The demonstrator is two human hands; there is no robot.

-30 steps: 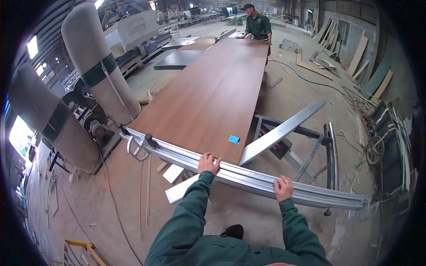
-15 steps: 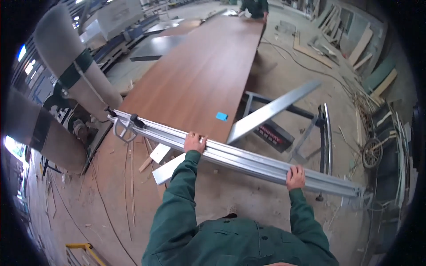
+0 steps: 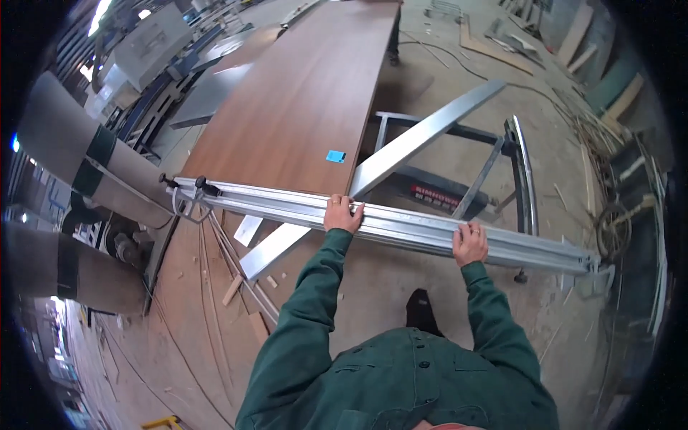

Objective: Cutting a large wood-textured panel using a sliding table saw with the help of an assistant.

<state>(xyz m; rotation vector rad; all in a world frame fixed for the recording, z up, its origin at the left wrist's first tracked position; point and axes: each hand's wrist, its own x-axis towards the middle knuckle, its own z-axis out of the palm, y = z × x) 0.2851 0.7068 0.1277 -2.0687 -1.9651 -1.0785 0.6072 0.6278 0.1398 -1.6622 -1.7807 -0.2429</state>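
A long silver aluminium rail (image 3: 408, 228) runs crosswise in front of me, along the near end of a brown wood-grain panel (image 3: 301, 100). My left hand (image 3: 344, 215) is closed over the rail's top edge, close to the panel's near right corner. Further right, my right hand (image 3: 470, 244) curls over the same edge, its fingertips hidden behind it. Black knobs (image 3: 206, 187) and a looped metal handle (image 3: 188, 208) sit at the rail's left end. A small blue tag (image 3: 335, 155) lies on the panel.
A flat silver beam (image 3: 430, 136) slants beside the panel, above a dark metal frame (image 3: 527, 179). Dust-collector bags (image 3: 118, 172) stand left. Wood strips (image 3: 258, 326) lie on the floor. Another person's leg (image 3: 394, 46) shows beyond the panel. Scrap and a wheel (image 3: 613, 229) line the right side.
My left hand has shifted right along the rail, nearer my right hand. The view has moved; my foot now shows below, and the other person's upper body has left the picture.
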